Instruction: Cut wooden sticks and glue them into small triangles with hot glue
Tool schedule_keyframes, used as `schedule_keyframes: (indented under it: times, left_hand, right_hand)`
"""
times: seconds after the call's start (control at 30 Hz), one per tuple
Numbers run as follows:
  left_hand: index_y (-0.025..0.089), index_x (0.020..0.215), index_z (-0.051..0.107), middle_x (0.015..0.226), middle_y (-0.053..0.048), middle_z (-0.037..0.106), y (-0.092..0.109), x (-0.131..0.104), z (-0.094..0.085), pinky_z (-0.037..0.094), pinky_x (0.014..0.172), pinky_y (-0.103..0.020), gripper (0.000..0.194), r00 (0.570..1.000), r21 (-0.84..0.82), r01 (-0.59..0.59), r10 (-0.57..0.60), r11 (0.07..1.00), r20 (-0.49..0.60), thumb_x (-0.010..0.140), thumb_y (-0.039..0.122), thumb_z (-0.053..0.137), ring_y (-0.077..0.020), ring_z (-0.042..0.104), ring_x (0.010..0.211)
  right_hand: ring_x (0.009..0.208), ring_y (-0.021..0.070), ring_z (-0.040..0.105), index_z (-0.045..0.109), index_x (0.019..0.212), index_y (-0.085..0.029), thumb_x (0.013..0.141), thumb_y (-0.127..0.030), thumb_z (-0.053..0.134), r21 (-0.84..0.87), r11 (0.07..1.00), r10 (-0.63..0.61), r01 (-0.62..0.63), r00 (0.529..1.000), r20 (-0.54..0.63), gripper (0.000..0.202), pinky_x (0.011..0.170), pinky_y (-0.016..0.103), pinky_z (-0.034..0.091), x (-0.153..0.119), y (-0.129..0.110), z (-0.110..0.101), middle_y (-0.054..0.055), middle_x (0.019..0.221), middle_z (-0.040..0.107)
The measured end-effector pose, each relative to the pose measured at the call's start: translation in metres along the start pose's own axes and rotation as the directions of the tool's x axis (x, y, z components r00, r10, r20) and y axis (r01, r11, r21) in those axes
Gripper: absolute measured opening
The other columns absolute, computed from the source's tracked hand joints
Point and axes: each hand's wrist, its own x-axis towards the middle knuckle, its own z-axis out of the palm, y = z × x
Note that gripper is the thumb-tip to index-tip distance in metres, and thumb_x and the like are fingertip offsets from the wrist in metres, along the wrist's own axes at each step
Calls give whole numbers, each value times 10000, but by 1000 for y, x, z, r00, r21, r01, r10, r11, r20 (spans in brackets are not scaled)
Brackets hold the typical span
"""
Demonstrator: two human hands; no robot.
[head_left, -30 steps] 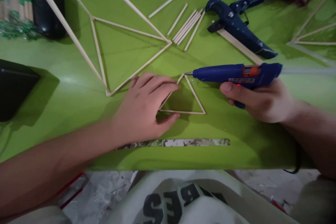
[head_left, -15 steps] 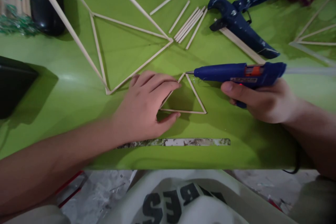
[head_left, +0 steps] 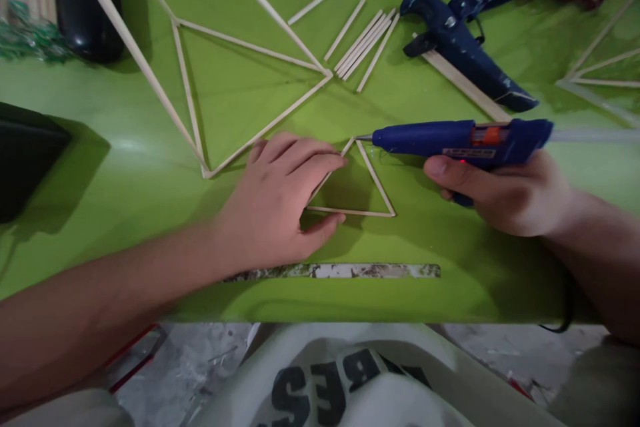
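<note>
The person's left hand point(head_left: 285, 197) arches over the left side of a small triangle of thin, pale wooden sticks point(head_left: 375, 177), thumb and forefinger spread wide; whether its hidden fingertips grip the stick cannot be told. The right hand point(head_left: 513, 197) is wrapped around the handle of a blue plastic glue gun point(head_left: 425, 137), whose long axis runs across the table point(head_left: 150, 213), metal nozzle pointing left at the triangle's apex and seemingly touching it. The triangle lies between the hands, nearer the left, apex away from the person, base running left to right.

Nearer the person than the triangle is a flat, mottled white-and-dark strip point(head_left: 335, 271). Beyond the left hand stands a larger pale stick frame point(head_left: 269, 125), its closest corner just beside the fingers. Farther out lie loose short wooden sticks point(head_left: 361, 47) and a dark blue cutter point(head_left: 465, 50) over a pale wooden strip point(head_left: 463, 85).
</note>
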Motion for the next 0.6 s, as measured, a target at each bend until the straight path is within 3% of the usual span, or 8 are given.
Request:
schedule_keyframes:
  times: [0.33,0.6]
  left_hand:
    - [269,1464,665,1476,-115,708,1,0,0,458,1222,-636,555,1000,15,0,0,1000,1,931,364,789,-401,608,1408]
    - [265,1456,667,1486,-110,716,0,0,0,470,1214,-629,521,1000,30,-10,10,999,-2,957,379,762,-389,625,1394]
  right_hand:
    - [807,255,731,650,614,-250,893,-691,850,12,998,-61,60,998,27,559,857,427,674,2,-1,0,1,575,587]
    - [713,220,682,652,630,-237,899,-663,858,11,998,-61,61,998,29,544,716,369,640,1,-1,0,2,575,585]
